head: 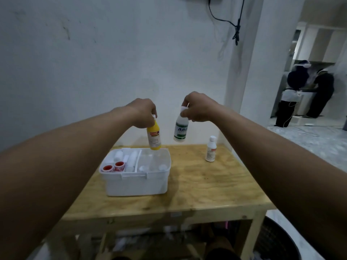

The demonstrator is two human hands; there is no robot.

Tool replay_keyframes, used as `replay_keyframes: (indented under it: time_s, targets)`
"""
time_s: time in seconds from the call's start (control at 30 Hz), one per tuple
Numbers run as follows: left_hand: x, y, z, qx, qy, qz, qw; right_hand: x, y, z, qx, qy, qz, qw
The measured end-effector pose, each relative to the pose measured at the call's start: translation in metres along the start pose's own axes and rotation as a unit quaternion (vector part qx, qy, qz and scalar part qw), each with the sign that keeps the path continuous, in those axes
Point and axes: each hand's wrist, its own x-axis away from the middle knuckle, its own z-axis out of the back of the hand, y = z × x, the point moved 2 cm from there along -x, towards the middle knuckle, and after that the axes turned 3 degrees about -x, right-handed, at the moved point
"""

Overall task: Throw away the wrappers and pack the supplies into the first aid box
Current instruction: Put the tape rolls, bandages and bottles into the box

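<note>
L hand (143, 112) is pinched shut on the neck/cap of the yellow bottle (154, 136); bottle hangs tilted, base just over the far rim of the first aid box (136, 184). R hand (200, 108) is likewise clamped on the white cap of the green-label bottle (180, 130), which hangs in the air right of the box and behind it, not over the opening.

Step, imo: packing supplies, both bottles mid-carry to the box. No wrappers visible on the table (216, 190), so that part looks done or out of view.

Box: left side holds a tray w/ two red-capped tape rolls (113, 167) and white items, prob gauze rolls, too blurred to confirm. Right side of box is open and deep, some pale caps at the bottom.

Next move needs: lower yellow bottle into the right side, base first, clear of the tray edge; then bring the R bottle left over the same opening. One small white bottle (211, 149) stands on the table right of the box, not yet packed.

Pose: both forearms stretched fwd, wrists bent down, knuckles up, hands well above the box.
</note>
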Motion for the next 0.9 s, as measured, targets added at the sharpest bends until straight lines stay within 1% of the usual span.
replay_keyframes:
  time_s: [0.23,0.43,0.63,0.9]
  targets:
    - [0.019,-0.016,-0.026,0.015,-0.016,0.031,0.999,0.007,-0.026,-0.016,-0.011,-0.025,0.009,1.0]
    - [0.021,-0.024,-0.047,0.006,-0.035,0.051,0.998,0.007,-0.038,-0.037,-0.009,-0.041,0.031,0.999]
    - [0.016,-0.027,-0.065,-0.006,-0.052,0.055,0.997,0.003,-0.04,-0.059,0.006,-0.046,0.046,0.998]
    - [0.012,-0.027,-0.076,-0.027,-0.062,0.051,0.996,0.001,-0.038,-0.087,0.029,-0.072,0.053,0.996]
